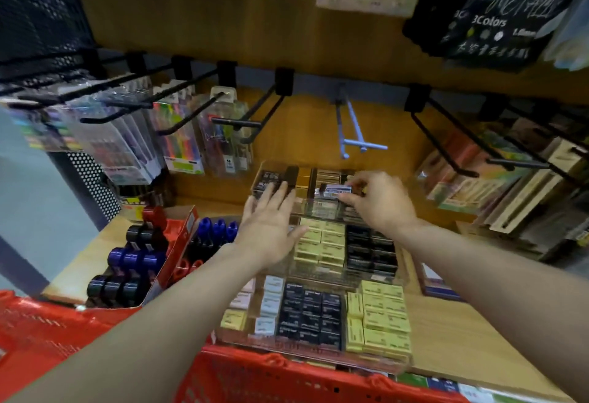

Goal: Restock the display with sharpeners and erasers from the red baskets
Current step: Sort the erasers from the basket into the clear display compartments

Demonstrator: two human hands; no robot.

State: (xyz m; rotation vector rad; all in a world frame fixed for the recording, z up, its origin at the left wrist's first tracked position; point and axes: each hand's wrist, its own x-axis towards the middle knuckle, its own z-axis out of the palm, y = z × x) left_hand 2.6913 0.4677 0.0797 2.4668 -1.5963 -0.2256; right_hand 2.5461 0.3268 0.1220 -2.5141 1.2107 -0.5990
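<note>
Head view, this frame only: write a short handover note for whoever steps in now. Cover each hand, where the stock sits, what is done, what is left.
Right hand pinches a white-sleeved eraser over the top tier of the clear eraser display.
Left hand is open, fingers flat by the top tier's black erasers.
Lower tiers look full of yellow erasers and black ones.
Sharpener box sits left; red baskets at the near edge.
Left: seat this eraser, then continue from the baskets; their contents are not visible.

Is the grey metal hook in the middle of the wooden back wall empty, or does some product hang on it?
Empty. The grey hook juts bare from the wooden wall, nothing hanging from it.
</note>
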